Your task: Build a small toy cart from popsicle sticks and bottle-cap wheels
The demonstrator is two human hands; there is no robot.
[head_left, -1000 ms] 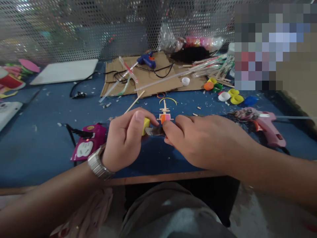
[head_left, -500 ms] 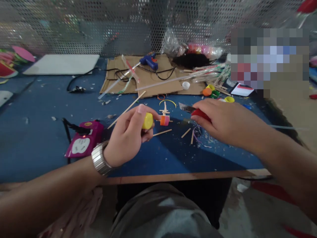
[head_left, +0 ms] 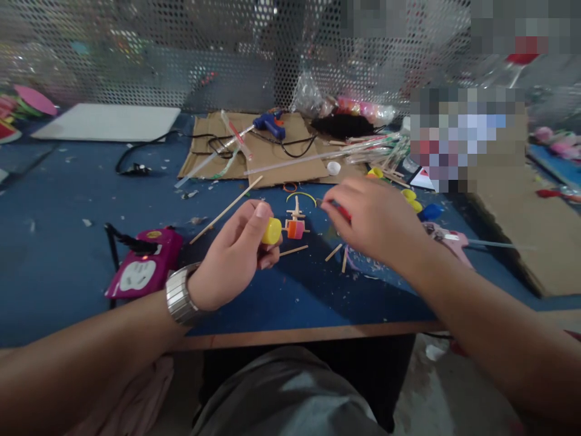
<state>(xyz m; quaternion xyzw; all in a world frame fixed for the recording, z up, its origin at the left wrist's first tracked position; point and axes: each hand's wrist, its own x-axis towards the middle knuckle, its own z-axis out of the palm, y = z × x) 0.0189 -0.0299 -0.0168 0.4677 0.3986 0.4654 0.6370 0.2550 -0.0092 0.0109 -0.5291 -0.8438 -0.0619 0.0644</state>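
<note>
Between thumb and fingers, my left hand (head_left: 240, 254) grips a yellow bottle cap (head_left: 272, 231) above the blue tabletop. My right hand (head_left: 372, 215) is closed around a red-handled utility knife (head_left: 344, 212); most of the handle is hidden by the fingers, and the blade is hard to make out. In the gap between the hands, a small stick frame (head_left: 296, 208) lies with orange and pink caps (head_left: 295, 229) at its near end. Behind it is a thin yellow ring strip (head_left: 302, 195). Loose stick pieces (head_left: 333, 252) lie nearer my right hand.
A blue glue gun (head_left: 271, 125) with a cable rests on cardboard (head_left: 290, 172) at the back. A magenta power strip (head_left: 147, 260) stands at left. A pink glue gun (head_left: 449, 239) lies beyond my right forearm. A long stick (head_left: 227, 210) lies behind my left hand.
My right hand has moved left with the utility knife, closer to the yellow cap. My left hand keeps its hold on the cap. The camera view has shifted slightly, uncovering the pink glue gun.
</note>
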